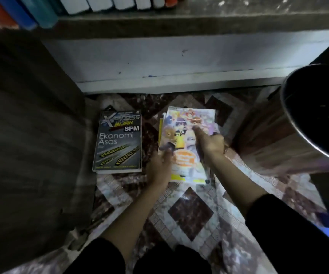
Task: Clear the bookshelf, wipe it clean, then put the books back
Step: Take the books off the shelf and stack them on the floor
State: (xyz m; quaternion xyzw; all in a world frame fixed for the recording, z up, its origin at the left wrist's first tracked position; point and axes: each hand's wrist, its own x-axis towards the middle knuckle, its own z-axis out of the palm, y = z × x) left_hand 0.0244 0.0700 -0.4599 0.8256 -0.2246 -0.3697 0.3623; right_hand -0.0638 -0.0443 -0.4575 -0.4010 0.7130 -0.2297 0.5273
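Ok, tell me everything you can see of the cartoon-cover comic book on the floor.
The comic book is thin and looks glossy: pale cover crowded with cartoon figures, an orange logo low down, yellow strip at the bottom. It lies face up topping a small pile on the patterned floor covering, right of the Ekonomi Asas book. The left hand holds its lower left edge; the right hand grips its right edge, one finger on the cover.

I count one Ekonomi Asas book point(118, 143), one comic-topped stack point(185, 123), one metal bin point(298, 135), at least eight shelved books point(100, 3).
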